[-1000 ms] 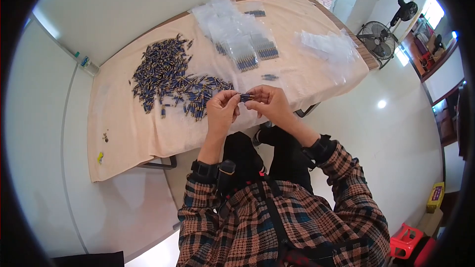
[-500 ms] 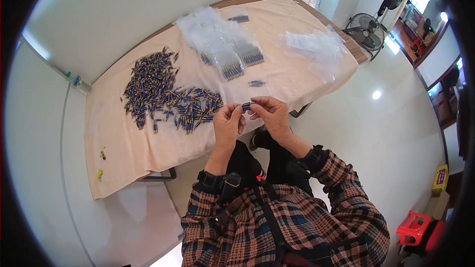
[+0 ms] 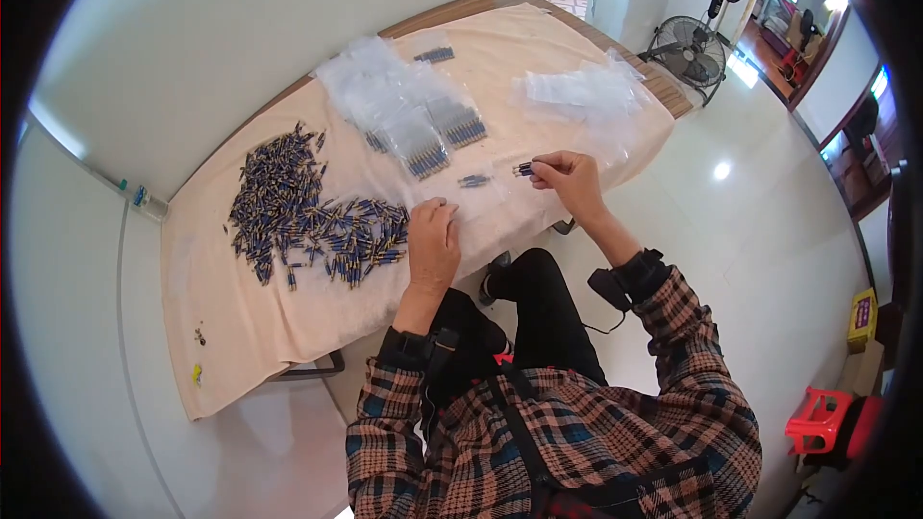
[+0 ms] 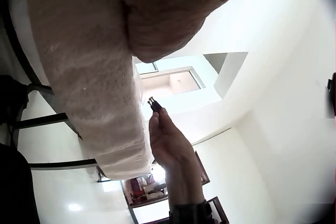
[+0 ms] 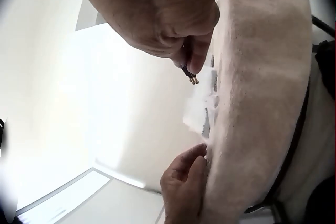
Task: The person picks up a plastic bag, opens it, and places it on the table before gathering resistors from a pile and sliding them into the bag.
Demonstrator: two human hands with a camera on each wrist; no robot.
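My right hand [image 3: 574, 181] pinches a few small dark blue pieces with gold tips [image 3: 523, 169] over the near side of the table. The gold ends poke out past the fingertips in the right wrist view [image 5: 194, 80]. At the table's near edge is my left hand [image 3: 435, 242], fingers loosely bent and fingertips close over the cloth, with nothing seen in them. Left of it spreads a big pile of the same blue pieces [image 3: 279, 194]. Between the hands lies a small clear bag [image 3: 474, 180] with a few pieces in it.
Filled clear bags [image 3: 423, 149] overlap in a heap at the table's middle. More clear plastic bags [image 3: 582, 88] lie at the right. A peach cloth [image 3: 226, 336] covers the table. Beyond the right end stands a black fan [image 3: 688, 50]; a red stool [image 3: 815, 420] is on the floor.
Both hands were together at the blue pieces. They have parted: the right hand has carried the pieces right and forward, while the left has let go and moved toward the pile.
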